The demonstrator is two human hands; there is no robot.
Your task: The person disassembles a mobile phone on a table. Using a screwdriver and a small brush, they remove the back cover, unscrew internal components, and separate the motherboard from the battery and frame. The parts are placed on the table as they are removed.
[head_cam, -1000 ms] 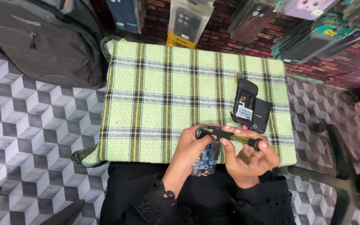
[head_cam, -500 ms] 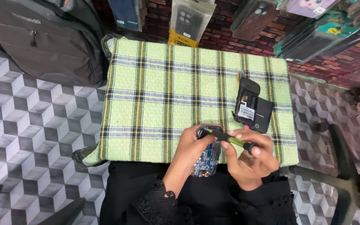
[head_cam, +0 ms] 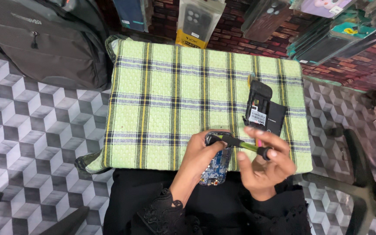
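Observation:
My left hand (head_cam: 199,156) grips a small opened phone (head_cam: 215,166) with a blue circuit board showing, at the near edge of a green plaid cloth (head_cam: 166,100). My right hand (head_cam: 264,163) holds a slim screwdriver (head_cam: 240,145) with a yellow-green shaft and a black cap, its tip lying on the top of the phone. Just beyond my right hand lie a black phone back shell (head_cam: 257,104) with a white sticker and a flat black battery (head_cam: 276,118), touching each other on the cloth.
A grey backpack (head_cam: 44,39) rests on the patterned tile floor at the upper left. Packaged phone cases (head_cam: 199,19) hang along a brick wall at the back. A black chair base (head_cam: 353,182) stands at the right. My lap in black clothing is below the cloth.
The view has shifted slightly. My right hand has turned a little on the screwdriver, fingers spreading, while the left keeps the phone in place.

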